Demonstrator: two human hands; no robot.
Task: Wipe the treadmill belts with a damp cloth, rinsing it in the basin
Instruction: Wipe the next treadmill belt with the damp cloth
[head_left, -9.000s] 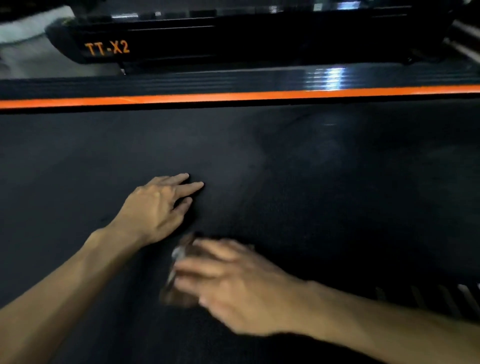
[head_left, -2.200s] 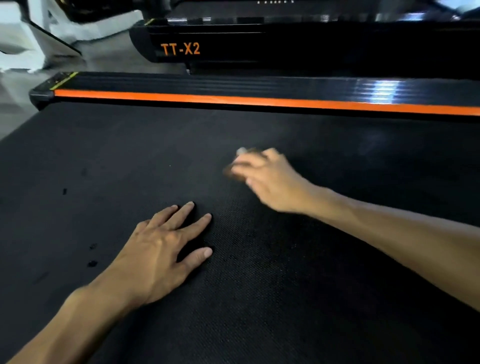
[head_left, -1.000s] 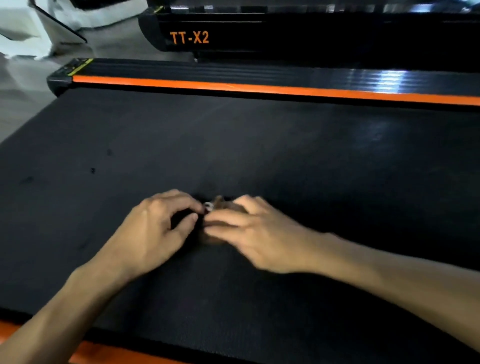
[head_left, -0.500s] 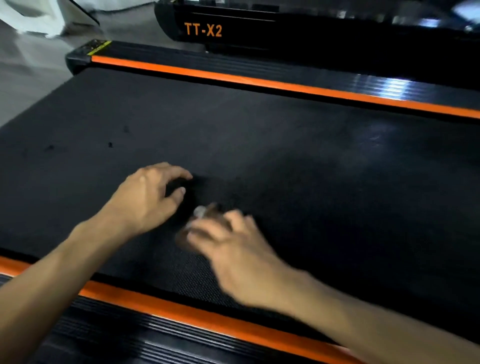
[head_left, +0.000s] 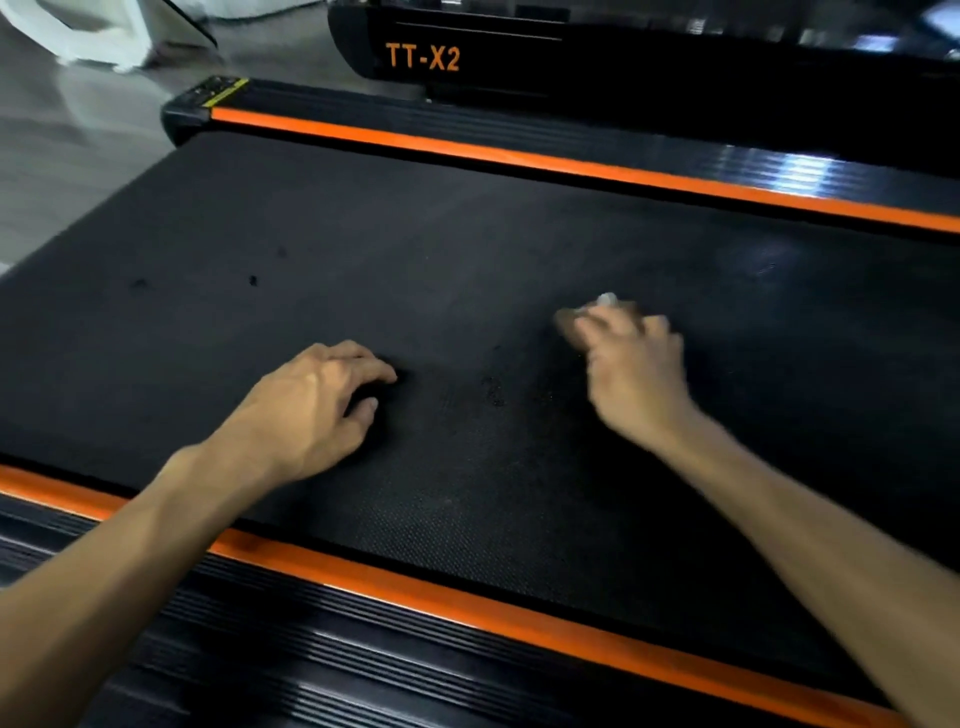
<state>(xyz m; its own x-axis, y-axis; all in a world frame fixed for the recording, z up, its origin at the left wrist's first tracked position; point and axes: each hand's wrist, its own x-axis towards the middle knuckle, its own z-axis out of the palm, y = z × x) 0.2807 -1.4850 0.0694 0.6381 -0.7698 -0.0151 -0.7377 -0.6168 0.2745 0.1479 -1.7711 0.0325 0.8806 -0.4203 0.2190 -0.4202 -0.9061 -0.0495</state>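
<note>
Head view: I note the right hand (head_left: 636, 374) has moved out to the right since half a second ago, fingers curled over a blurred brown cloth (head_left: 576, 319) on the belt (head_left: 467, 249). Left hand (head_left: 311, 410) rests there, loosely curled, holding nothing. Orange rails (head_left: 467, 613) flank the belt; grey floor (head_left: 78, 156) beyond.

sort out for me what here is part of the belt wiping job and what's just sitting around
Part of the job:
- treadmill belt, with dark specks on it
- cloth, small and brownish, under the right hand
- right hand, gripping the cloth
- left hand, braced on the belt, fingers curled

Just there:
- second treadmill marked TT-X2
- white object on the floor, far left

No basin in view.
</note>
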